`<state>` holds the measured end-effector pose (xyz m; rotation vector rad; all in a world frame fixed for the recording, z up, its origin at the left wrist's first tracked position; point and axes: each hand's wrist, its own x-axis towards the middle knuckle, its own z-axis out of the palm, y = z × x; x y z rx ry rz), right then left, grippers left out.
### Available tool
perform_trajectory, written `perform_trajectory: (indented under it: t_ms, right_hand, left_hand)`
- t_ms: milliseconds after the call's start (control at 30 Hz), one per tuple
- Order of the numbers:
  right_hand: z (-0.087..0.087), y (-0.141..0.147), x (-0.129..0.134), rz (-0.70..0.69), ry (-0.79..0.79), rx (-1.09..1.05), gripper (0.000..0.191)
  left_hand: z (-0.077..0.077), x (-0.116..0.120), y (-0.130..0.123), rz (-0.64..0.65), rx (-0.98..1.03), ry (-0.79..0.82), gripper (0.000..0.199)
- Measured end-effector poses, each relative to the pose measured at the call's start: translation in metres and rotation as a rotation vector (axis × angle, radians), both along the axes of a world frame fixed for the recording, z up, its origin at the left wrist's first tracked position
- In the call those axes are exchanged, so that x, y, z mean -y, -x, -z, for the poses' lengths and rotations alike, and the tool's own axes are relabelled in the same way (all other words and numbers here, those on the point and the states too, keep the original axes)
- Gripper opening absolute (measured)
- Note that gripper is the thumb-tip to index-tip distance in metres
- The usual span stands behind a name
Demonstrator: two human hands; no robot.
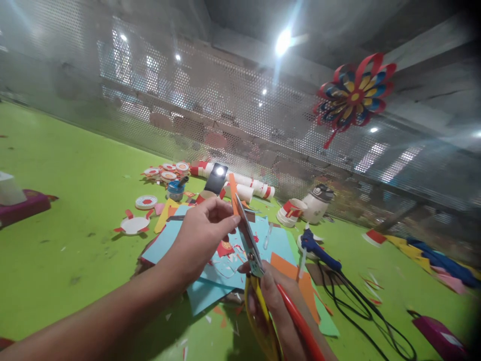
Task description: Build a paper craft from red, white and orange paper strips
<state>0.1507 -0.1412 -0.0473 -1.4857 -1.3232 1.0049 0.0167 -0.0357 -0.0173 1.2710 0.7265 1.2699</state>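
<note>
An orange paper strip (233,190) stands upright between the thumb and fingers of my left hand (205,230). My right hand (285,306) is closed on scissors (248,235) with yellow handles, their blades pointing up along the strip's right side. A red stick-like object (300,321) also lies along my right hand. Beneath both hands, light blue paper sheets (165,245) are spread with small red and white scraps over them. An orange sheet (285,268) lies to the right of the blue ones.
A blue glue gun (321,250) with black cable lies at right. Behind are paper cups (291,211), a white jar (316,204), white tubes (259,187), a phone (217,178) and decorated discs (169,175). A white disc (134,225) sits left on the green table (93,281).
</note>
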Motion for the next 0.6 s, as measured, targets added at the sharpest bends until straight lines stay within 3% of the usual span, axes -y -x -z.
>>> perform_trajectory:
  t_ms: [600]
  right_hand:
    - [-0.0032, -0.0003, 0.0011, 0.004, -0.003, 0.069, 0.063]
  left_hand:
    - [-0.0028, -0.0006, 0.0006, 0.019, 0.073, 0.052, 0.013]
